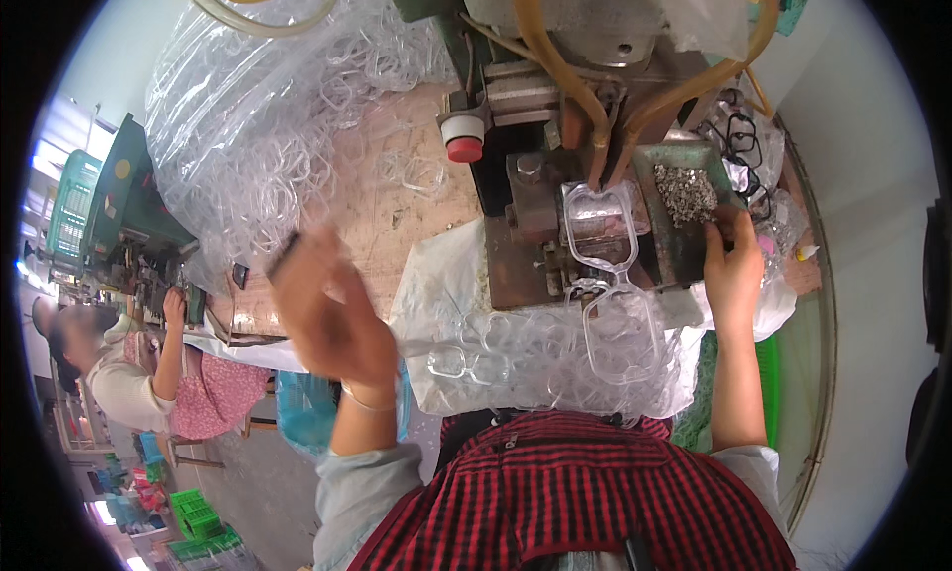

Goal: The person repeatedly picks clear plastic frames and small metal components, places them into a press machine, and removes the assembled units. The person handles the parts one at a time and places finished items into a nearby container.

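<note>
Worn wooden bench (397, 204) in a workshop, press machine (555, 125) ahead. My left hand (327, 313) hangs blurred midair, grip unclear. My right hand (732, 264) pinches at the metal tray (674, 165); clear eyeglass frame (605, 274) sits on the machine.

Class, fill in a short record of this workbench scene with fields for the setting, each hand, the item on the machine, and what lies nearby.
Setting: wooden bench with a small press machine
Left hand: raised over the bench, blurred; grip unclear
Right hand: at the metal tray of small metal bits
On machine: clear plastic spectacle frame
Nearby: bag of clear frames, red button, another person at left
</note>
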`<state>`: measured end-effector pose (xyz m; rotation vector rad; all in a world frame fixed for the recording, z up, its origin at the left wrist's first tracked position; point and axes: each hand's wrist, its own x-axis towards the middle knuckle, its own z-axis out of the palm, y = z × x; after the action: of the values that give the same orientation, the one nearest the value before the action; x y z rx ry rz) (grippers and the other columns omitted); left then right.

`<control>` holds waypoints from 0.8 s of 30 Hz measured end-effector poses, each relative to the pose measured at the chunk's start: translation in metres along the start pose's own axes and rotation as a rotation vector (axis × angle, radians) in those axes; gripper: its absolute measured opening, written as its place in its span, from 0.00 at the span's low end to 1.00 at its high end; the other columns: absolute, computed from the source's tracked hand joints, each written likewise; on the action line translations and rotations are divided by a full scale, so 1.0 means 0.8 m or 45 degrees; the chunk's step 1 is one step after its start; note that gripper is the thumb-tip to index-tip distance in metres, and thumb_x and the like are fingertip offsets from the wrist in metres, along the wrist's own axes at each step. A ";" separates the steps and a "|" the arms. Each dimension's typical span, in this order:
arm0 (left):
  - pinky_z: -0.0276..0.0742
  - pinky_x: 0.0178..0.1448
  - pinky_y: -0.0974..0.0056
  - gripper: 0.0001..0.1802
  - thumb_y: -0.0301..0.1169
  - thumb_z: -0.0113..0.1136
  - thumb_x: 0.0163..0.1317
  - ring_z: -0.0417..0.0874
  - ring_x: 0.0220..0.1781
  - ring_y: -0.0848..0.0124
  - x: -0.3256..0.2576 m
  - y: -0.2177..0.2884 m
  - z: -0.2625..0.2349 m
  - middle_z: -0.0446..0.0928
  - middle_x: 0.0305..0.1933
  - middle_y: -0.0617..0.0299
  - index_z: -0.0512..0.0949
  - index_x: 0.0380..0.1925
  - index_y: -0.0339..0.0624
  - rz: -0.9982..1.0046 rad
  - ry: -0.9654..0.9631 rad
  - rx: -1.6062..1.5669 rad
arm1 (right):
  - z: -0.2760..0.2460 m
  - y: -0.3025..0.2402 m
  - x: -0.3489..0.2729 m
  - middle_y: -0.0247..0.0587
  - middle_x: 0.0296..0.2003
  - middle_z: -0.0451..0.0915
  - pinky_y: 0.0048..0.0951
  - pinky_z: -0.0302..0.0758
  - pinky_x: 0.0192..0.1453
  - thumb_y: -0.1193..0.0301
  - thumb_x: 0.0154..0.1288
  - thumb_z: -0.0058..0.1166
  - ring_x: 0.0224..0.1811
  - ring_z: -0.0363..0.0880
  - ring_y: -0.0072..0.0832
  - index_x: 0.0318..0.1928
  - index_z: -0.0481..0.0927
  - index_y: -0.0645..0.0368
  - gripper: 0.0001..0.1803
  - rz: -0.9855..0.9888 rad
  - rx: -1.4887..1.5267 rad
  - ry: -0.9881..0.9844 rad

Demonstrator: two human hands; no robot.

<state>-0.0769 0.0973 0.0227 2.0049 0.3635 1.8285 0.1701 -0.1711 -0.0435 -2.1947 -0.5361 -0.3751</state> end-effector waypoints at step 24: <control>0.69 0.36 0.71 0.10 0.33 0.59 0.72 0.72 0.32 0.80 0.138 -0.218 0.057 0.78 0.35 0.67 0.80 0.37 0.37 -0.543 -0.661 -0.046 | 0.025 -0.140 0.033 0.33 0.41 0.80 0.23 0.74 0.57 0.86 0.62 0.61 0.46 0.78 0.21 0.51 0.77 0.65 0.17 -0.187 0.976 -0.274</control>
<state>-0.0062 0.2958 0.0383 2.0844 0.5391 1.0129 0.1393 -0.0854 0.0298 -1.4609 -0.8040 0.0093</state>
